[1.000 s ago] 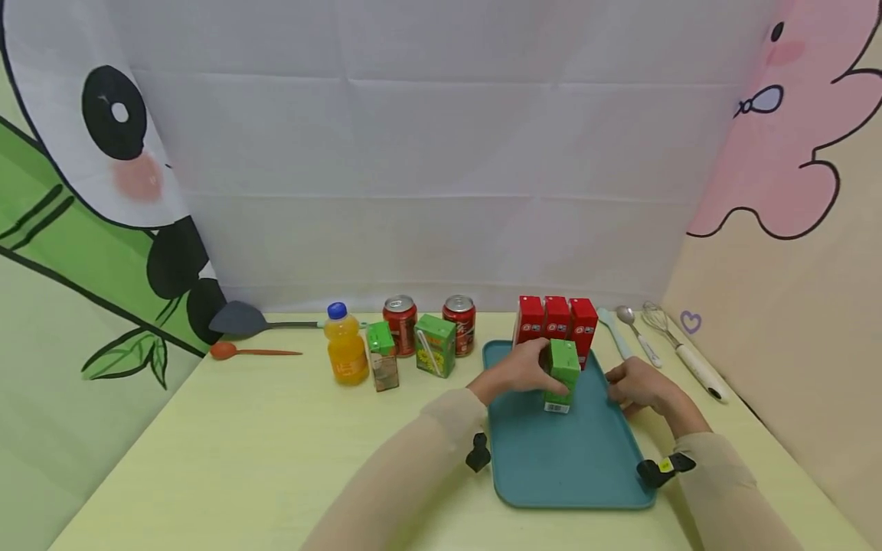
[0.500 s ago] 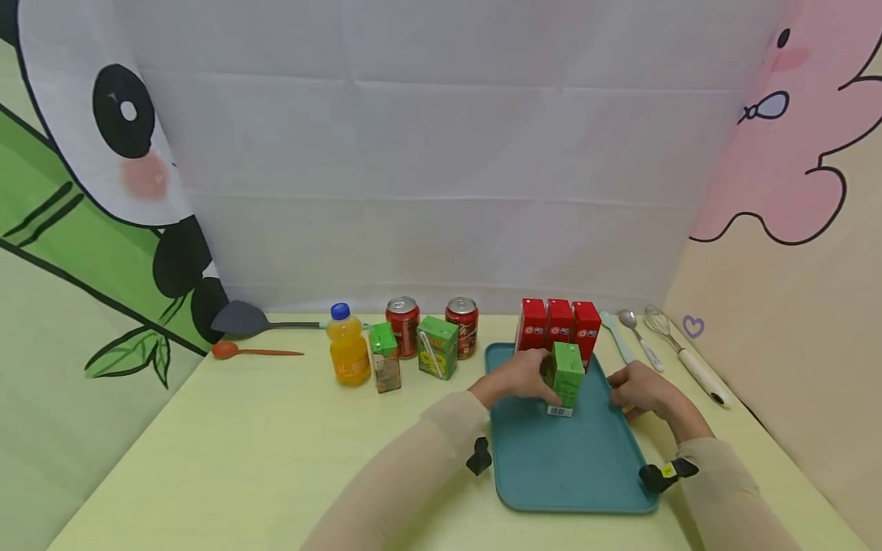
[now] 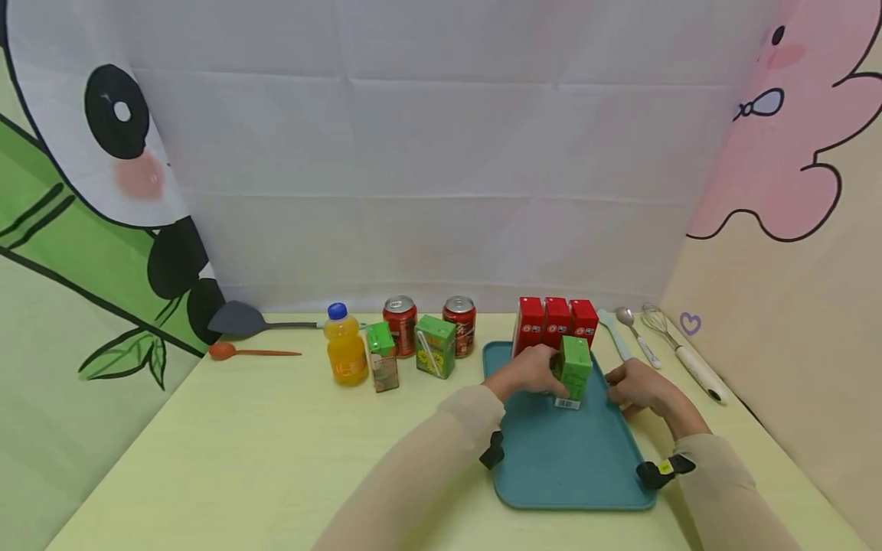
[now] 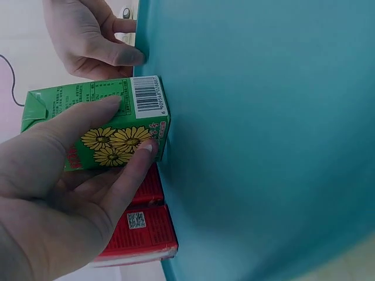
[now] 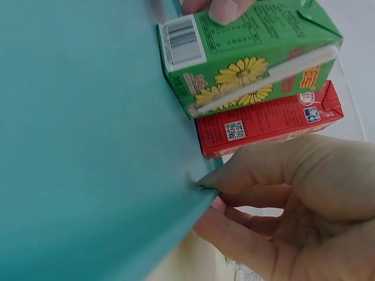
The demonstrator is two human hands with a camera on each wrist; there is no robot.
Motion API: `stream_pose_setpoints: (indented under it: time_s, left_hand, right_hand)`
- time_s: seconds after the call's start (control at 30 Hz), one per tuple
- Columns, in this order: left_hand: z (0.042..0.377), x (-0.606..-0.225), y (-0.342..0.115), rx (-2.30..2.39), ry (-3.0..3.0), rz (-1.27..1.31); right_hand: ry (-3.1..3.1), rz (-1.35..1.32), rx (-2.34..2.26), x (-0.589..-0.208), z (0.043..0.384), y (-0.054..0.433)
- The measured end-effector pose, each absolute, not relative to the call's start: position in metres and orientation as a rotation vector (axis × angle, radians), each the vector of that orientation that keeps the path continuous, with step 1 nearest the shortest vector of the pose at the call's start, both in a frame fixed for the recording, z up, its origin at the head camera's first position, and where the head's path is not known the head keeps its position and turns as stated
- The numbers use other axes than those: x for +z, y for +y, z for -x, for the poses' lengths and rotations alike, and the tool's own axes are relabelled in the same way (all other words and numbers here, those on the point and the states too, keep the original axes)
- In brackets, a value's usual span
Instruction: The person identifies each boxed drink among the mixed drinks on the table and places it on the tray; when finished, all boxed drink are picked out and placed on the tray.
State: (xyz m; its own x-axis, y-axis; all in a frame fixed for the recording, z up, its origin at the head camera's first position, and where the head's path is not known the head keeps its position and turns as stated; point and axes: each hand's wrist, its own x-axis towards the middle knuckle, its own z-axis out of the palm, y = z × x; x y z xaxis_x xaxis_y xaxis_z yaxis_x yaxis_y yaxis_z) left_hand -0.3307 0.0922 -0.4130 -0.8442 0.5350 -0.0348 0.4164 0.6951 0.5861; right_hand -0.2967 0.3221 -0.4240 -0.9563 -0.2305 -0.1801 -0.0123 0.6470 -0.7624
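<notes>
Crowding is the likeliest trouble: the left hand point(image 3: 529, 370), thumb and fingers closed about its sides, grips the green carton point(image 3: 576, 361) upright over the far half of the tray point(image 3: 572, 467), near the red cartons point(image 3: 556, 320), so a nudge might topple one; the right hand point(image 3: 637, 383) pinches the tray's edge, and tugging there could unsettle every carton; whether the green one's base fully rests cannot be told.

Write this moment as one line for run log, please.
left hand: holds upright green carton | right hand: pinches edge of tray | three red cartons: behind green carton
</notes>
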Motion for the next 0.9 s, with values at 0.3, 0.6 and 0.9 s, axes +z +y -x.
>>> stream_pose_setpoints:
  time_s: [0.3, 0.6, 0.9]
  left_hand:
    - [0.331, -0.412, 0.099, 0.879, 2.720, -0.770]
    - [0.333, -0.413, 0.110, 0.919, 2.685, -0.793]
    - [0.330, -0.413, 0.117, 0.891, 2.732, -0.703]
  right_hand:
    - [2.615, 0.188, -1.193, -0.425, 0.297, 0.320]
    - [2.620, 0.188, -1.195, -0.427, 0.299, 0.324]
    - [2.617, 0.178, -1.202, -0.428, 0.299, 0.322]
